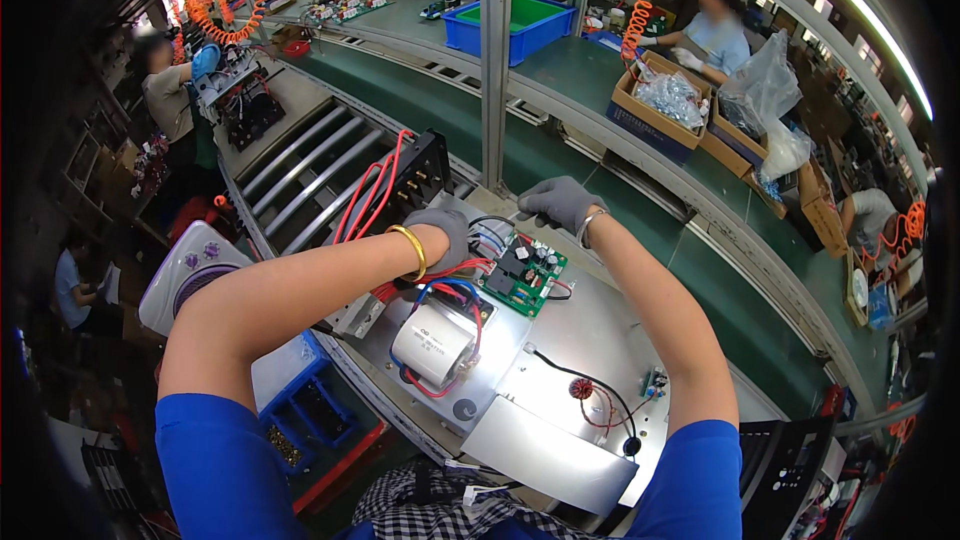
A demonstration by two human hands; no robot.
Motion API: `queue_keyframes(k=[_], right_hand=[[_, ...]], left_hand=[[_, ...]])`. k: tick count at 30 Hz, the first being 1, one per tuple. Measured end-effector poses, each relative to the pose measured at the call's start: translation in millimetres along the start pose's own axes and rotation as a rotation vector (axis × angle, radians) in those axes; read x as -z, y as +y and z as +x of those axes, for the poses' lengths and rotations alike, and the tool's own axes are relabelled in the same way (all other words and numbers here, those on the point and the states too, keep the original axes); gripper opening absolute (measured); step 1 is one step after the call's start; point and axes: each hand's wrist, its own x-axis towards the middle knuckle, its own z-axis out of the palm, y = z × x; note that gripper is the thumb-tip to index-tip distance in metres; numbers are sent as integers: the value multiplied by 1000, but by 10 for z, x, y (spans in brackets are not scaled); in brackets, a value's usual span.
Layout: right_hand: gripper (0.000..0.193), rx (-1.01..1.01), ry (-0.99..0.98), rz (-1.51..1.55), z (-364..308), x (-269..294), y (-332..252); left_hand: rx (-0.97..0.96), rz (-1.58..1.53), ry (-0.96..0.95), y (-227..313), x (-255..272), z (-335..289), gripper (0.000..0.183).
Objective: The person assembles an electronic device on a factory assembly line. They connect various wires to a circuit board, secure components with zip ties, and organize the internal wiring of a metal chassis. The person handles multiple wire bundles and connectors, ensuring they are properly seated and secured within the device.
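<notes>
Workstation surroundings
A blue bin (541, 38), green inside, and a cardboard box (645, 128) holding clear plastic bags (672, 98) rest on the green bench (562, 80). 1 metal post (494, 110) stands in front of the bin. Orange coiled hoses (637, 25) hang above. Blue parts trays (296, 387) sit at lower left.

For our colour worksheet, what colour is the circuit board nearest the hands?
The circuit board is green; head view.

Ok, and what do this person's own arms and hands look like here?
The left hand wears a grey glove, with a gold-coloured bangle near the wrist. The right hand is gloved in grey too, with a silver-coloured bracelet at the wrist. Short, plain blue sleeves cover the upper arms; the forearms are bare.
</notes>
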Motion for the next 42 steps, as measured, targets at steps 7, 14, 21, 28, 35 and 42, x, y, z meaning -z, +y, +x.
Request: queue_keyframes(k=[7, 14, 21, 28, 35, 42], right_hand=[[23, 76, -77, -10, -76, -141, 64], [24, 296, -120, -337, -238, -84, 14], [23, 341, -225, -929, -411, -217, -529], [21, 347, -276, -899, -186, -238, -444], [27, 275, -282, -311, 37, -220, -79], [38, 334, -430, -103, 41, -198, -73]], left_hand=[[119, 13, 147, 152, 1, -146, 35], [90, 69, 98, 212, 46, -209, 41], [-87, 196, -57, -27, 493, -241, 50], [-43, 39, 205, -192, 238, 70, 36], [117, -618, 314, -217, 151, 134, 30], [36, -766, 279, -354, 3, 279, 27]])
